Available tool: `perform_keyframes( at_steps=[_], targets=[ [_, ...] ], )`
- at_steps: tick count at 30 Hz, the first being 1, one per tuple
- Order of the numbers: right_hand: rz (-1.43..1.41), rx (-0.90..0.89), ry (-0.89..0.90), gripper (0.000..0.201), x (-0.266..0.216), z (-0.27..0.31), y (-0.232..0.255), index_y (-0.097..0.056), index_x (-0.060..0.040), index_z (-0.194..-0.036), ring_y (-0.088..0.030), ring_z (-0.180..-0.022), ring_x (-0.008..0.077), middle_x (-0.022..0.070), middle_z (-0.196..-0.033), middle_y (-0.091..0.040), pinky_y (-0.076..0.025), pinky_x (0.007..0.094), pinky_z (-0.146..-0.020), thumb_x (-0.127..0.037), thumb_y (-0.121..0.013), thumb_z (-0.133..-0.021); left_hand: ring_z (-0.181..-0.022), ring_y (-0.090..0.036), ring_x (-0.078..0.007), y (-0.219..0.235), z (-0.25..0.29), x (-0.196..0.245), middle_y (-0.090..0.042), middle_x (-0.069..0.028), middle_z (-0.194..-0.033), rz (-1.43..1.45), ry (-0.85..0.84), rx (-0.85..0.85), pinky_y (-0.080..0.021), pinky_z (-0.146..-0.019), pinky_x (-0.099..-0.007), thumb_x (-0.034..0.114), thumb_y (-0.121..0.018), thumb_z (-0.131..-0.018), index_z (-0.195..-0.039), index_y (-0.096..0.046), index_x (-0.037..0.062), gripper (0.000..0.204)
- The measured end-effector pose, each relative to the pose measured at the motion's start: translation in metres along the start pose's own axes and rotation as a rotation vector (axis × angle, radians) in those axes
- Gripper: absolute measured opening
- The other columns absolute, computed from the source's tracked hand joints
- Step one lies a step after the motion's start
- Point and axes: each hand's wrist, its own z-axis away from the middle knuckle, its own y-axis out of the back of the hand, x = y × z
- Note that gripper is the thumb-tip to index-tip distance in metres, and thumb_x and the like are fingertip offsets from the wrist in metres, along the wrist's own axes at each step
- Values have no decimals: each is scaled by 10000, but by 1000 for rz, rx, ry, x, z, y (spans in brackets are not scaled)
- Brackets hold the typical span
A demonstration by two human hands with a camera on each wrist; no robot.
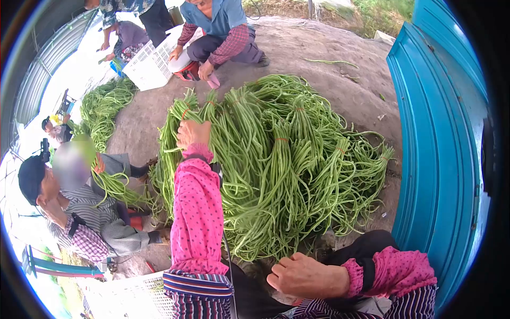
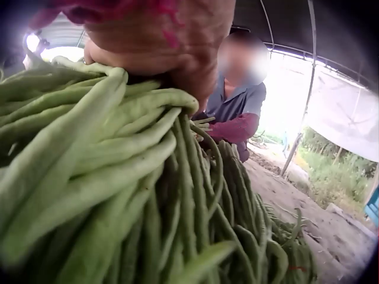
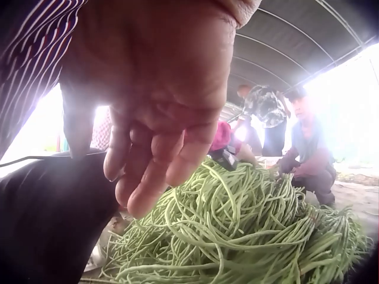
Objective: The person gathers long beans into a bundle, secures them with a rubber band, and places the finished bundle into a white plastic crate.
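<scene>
A big heap of green long beans (image 1: 313, 186) lies on the ground before me, many tied in bunches with reddish bands. At the heap's far left, my left hand (image 1: 192, 134) grips a bunch of long beans (image 1: 183, 109) just below its tied end. In the left wrist view that hand (image 2: 163, 47) is over the bean ends (image 2: 112, 142), its fingertips mostly hidden. My right hand (image 1: 309, 276) hangs by my knee at the heap's near edge, holding nothing. Its fingers (image 3: 148, 189) are loosely bent in the right wrist view.
A blue metal panel (image 1: 435, 133) stands along the right. One person squats beyond the heap by a red container with a pale lid (image 1: 183, 64) and white crates (image 1: 149, 66). Another sits at the left holding beans (image 1: 114, 183). A second bean pile (image 1: 106, 106) lies far left.
</scene>
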Motion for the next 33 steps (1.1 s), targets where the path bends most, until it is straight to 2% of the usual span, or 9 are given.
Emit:
perform_keyframes(
  at_steps=[3, 6, 10, 14, 17, 20, 26, 30, 33],
  targets=[
    [-40, 56, -4, 112, 6, 0, 1, -578, -55, -831, -602, -741, 213, 53, -744, -570, -464, 348, -622, -159, -570, -792, -986, -603, -295, 23, 7, -7, -639, -175, -1015, 143, -28, -61, -410, -907, -454, 365, -696, -684, -1022, -582, -70, 563],
    [-89, 47, -25, 134, 8, -1, 4, -577, -44, -854, -618, -778, 229, 66, -792, -598, -469, 365, -646, -170, -578, -808, -882, -609, -244, -9, -34, -63, -650, -122, -957, 771, -143, -152, -456, -830, -397, 284, -738, -676, -982, -604, -66, 484],
    [-44, 46, -56, 205, 15, -3, -2, -553, -44, -850, -616, -741, 235, 76, -757, -584, -493, 373, -630, -237, -619, -832, -681, -622, -141, 44, 21, -80, -657, -42, -865, 1268, -185, -305, -512, -591, -312, 92, -677, -790, -1007, -620, 19, 236],
    [-28, 89, -104, 214, 20, -3, -3, -542, -31, -846, -615, -705, 250, 102, -777, -586, -506, 389, -628, -237, -602, -847, -874, -598, -153, 111, 88, -95, -650, -71, -985, 1118, -485, -441, -478, -793, -311, 77, -669, -772, -1107, -597, -20, 356],
    [22, 273, -179, 241, 23, -9, -3, -537, -24, -882, -617, -698, 267, 125, -821, -590, -509, 387, -635, -246, -622, -844, -853, -603, -149, 145, 144, -104, -656, -69, -973, 1054, -591, -459, -484, -781, -294, 50, -619, -789, -1126, -589, -32, 348],
    [-237, 574, -225, 245, 33, -11, -3, -532, -19, -913, -614, -691, 322, 137, -841, -586, -496, 425, -608, -234, -623, -837, -859, -621, -147, 185, 193, -109, -671, -88, -964, 1024, -653, -460, -494, -789, -286, 16, -569, -804, -1128, -586, -55, 333],
    [-616, 809, -247, 214, 39, -15, 20, -543, -16, -916, -620, -748, 168, 85, -868, -595, -497, 310, -615, -192, -649, -855, -965, -646, -264, 281, 259, -93, -657, -186, -1051, 1135, -674, -428, -502, -912, -377, 44, -516, -806, -1162, -546, -73, 376],
    [-831, 948, -208, 213, 46, -31, 26, -563, -13, -918, -567, -788, 111, 46, -833, -596, -491, 263, -649, -208, -632, -867, -1039, -613, -321, 354, 264, -89, -603, -225, -1122, 1322, -1052, -371, -514, -923, -400, 207, -513, -874, -1267, -451, -49, 473],
    [-1111, 1019, -186, 227, 51, -30, 33, -581, 20, -895, -535, -742, 105, 33, -808, -574, -474, 248, -704, -201, -624, -861, -1086, -586, -346, 378, 283, -73, -580, -243, -1162, 1524, -1100, -558, -501, -945, -408, 304, -481, -893, -1303, -411, -58, 552]
  ],
)
